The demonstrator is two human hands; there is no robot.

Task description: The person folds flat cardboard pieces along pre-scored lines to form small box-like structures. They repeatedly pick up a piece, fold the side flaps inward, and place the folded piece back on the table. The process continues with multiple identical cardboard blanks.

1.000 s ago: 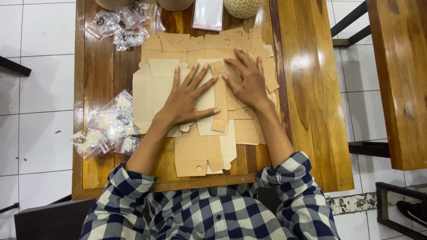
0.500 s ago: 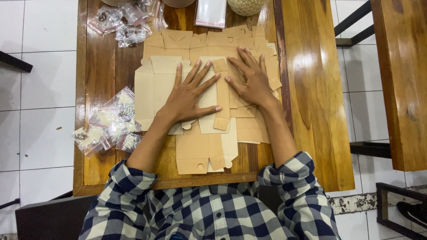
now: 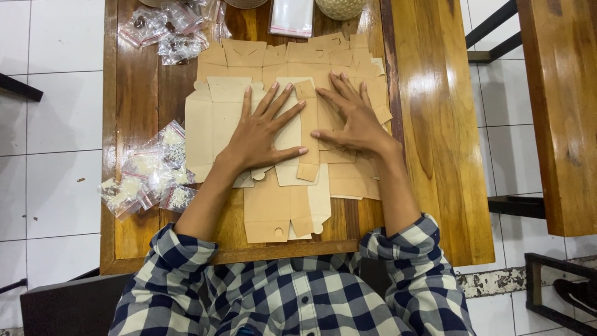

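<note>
A pile of flat, unfolded brown cardboard box blanks point(image 3: 214, 118) covers the middle of a wooden table point(image 3: 435, 155). My left hand point(image 3: 264, 134) lies flat on the pile with fingers spread, palm down. My right hand point(image 3: 351, 118) presses flat beside it, fingers spread and pointing up and left, thumb touching a narrow cardboard flap point(image 3: 308, 130) that lies between the two hands. Neither hand grips anything. One blank point(image 3: 273, 214) sticks out toward the table's near edge.
Small clear plastic bags with light contents point(image 3: 149, 177) lie at the table's left side; more bags with dark contents point(image 3: 168, 28) sit at the far left. A clear packet point(image 3: 291, 17) and a woven round object point(image 3: 339, 7) stand at the far edge. A wooden bench point(image 3: 559, 112) is on the right.
Both hands stay flat on the cardboard pile; they have barely shifted. The view has moved slightly.
</note>
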